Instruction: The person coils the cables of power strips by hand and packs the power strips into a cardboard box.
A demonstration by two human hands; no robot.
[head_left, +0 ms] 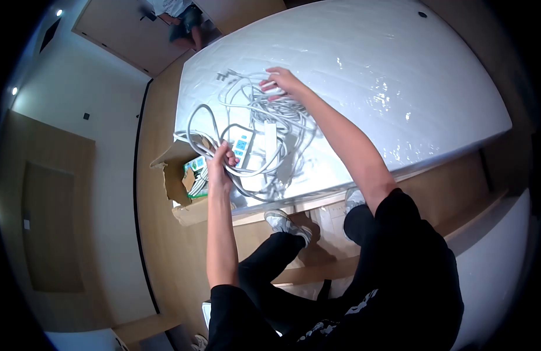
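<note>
My left hand (pixel 221 157) is closed around loops of grey-white cable (pixel 201 109) at the near left of the plastic-wrapped mattress. Just beside it lies a white power strip (pixel 241 146) with blue sockets, partly behind the cable. Another long white strip (pixel 271 139) rests to its right. Farther back, my right hand (pixel 282 83) is over a tangled heap of cables (pixel 276 109), its fingers curved and apart; whether a strand lies between them is hard to see. Plugs (pixel 226 75) stick out at the heap's far left.
An open cardboard box (pixel 175 188) stands against the mattress's left side, with cable and a green-and-white package inside. The glossy mattress (pixel 364 64) spreads to the right. A person (pixel 185 22) is at the far back. My shoes (pixel 285 225) are by the mattress's near edge.
</note>
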